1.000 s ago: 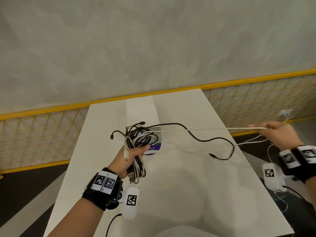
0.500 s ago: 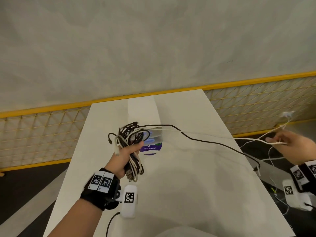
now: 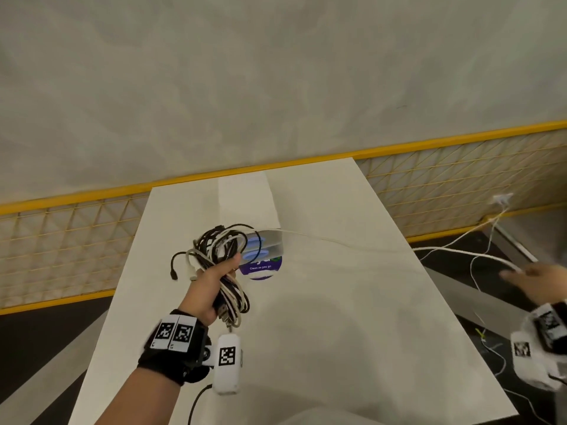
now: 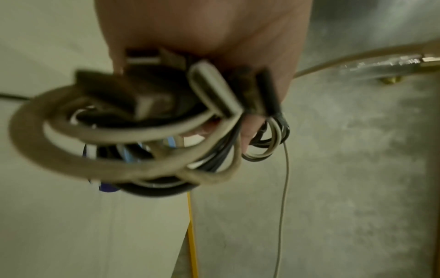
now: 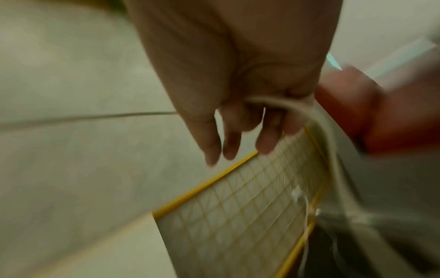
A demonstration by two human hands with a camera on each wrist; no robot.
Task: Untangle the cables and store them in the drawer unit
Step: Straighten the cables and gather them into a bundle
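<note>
My left hand (image 3: 219, 268) grips a tangled bundle of black and white cables (image 3: 224, 250) above the white table (image 3: 337, 348). The left wrist view shows the bundle (image 4: 142, 135) close up, with loops and plugs hanging under my left hand (image 4: 214, 37). One white cable (image 3: 337, 241) runs from the bundle across the table to my right hand (image 3: 534, 276), which is blurred and off the table's right edge. In the right wrist view this white cable (image 5: 319, 127) passes under my right hand (image 5: 238, 122) at the base of the fingers, which point loosely downward. No drawer unit is in view.
A clear container with a purple label (image 3: 260, 263) lies on the table behind the bundle. A yellow mesh fence (image 3: 61, 250) runs behind and beside the table. Thin white wires (image 3: 474, 277) trail over the dark floor at the right, from a plug (image 3: 501, 199) on the fence.
My right hand has moved right and down, past the table's edge, drawing the white cable out. The long black strand that lay across the table is gone from there. The bundle shifted slightly left.
</note>
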